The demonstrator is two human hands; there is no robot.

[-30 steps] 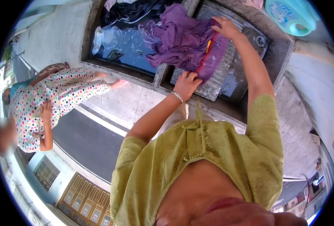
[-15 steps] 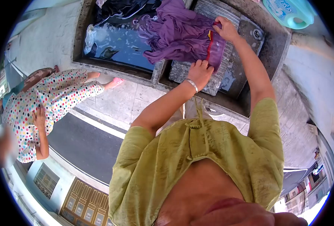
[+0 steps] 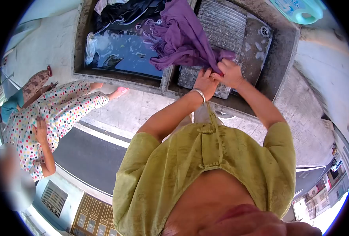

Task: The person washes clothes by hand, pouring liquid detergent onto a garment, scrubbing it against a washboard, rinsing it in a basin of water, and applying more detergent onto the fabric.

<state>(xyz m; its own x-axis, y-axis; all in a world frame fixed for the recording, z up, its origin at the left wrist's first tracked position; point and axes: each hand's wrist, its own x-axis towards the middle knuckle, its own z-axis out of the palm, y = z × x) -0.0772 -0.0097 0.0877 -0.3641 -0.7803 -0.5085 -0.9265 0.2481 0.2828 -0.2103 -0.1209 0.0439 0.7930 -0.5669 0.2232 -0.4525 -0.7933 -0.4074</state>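
Observation:
A wet purple garment [image 3: 182, 37] lies bunched across the wall between two basins of a stone wash sink [image 3: 121, 78]. Its near edge, with a bit of red showing, is gathered in my hands. My left hand [image 3: 206, 84], with a bracelet at the wrist, has its fingers closed on that edge. Right beside it, my right hand [image 3: 230, 74] pinches the same bunched cloth, and the two hands touch or nearly touch. Under the cloth is a ridged stone washboard [image 3: 223, 21]. Part of the garment hangs over the water [image 3: 123, 45] in the left basin.
Dark clothes [image 3: 131, 15] and a white cloth [image 3: 90, 48] soak in the left basin. A drain [image 3: 265, 32] is at the right basin's far side. A turquoise detergent bottle [image 3: 298, 10] stands on the right. Two people are at the left, one in polka-dot clothes [image 3: 60, 102].
My right hand has come down and inward to meet my left hand. The garment's edge, stretched between the hands before, is now bunched together, uncovering more of the washboard.

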